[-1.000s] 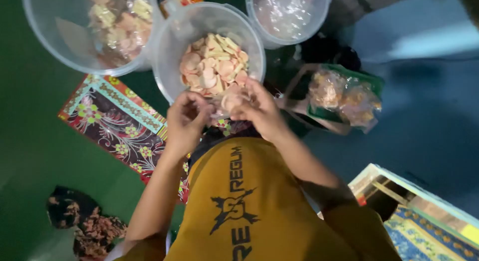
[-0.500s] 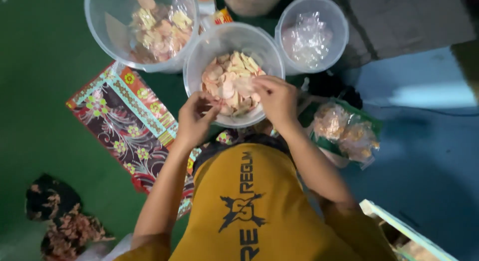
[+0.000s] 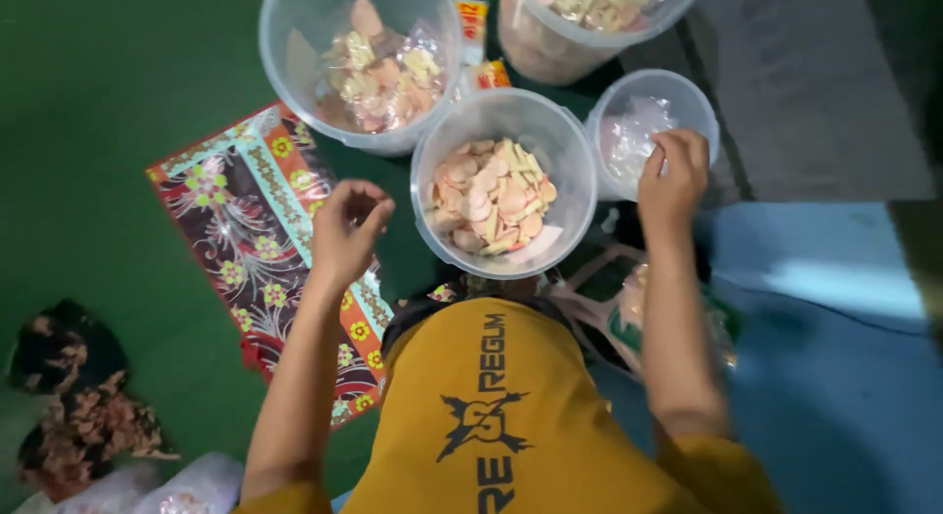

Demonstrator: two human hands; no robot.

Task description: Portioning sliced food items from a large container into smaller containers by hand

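Between the two hands stood a clear round tub of crackers [image 3: 496, 195], pink, pale and yellow pieces heaped to about half its depth, set directly ahead of the person's yellow shirt [image 3: 511, 416], seemingly so that either hand could get to it without stretching. Just beyond the fingertips of the right hand [image 3: 671, 175] sat a smaller clear tub [image 3: 643, 131] holding what looked like thin clear plastic bags; the hand hovered at its near rim with fingers curled downward into it, apparently pinching at the plastic, though whether it actually gripped a bag could not be made out. That small tub touched the cracker tub's right side, keeping the two close together. The left hand [image 3: 346, 229] hung in the air to the left of the cracker tub, near but apart from it, its fingers loosely curled toward the palm and holding nothing visible. Below that hand lay a patterned floral cloth [image 3: 246, 209] spread on the green floor [image 3: 98, 131]. Farther ahead of it stood a larger clear tub [image 3: 359, 67] with mixed crackers, and another container [image 3: 580, 23] sat at the far edge.
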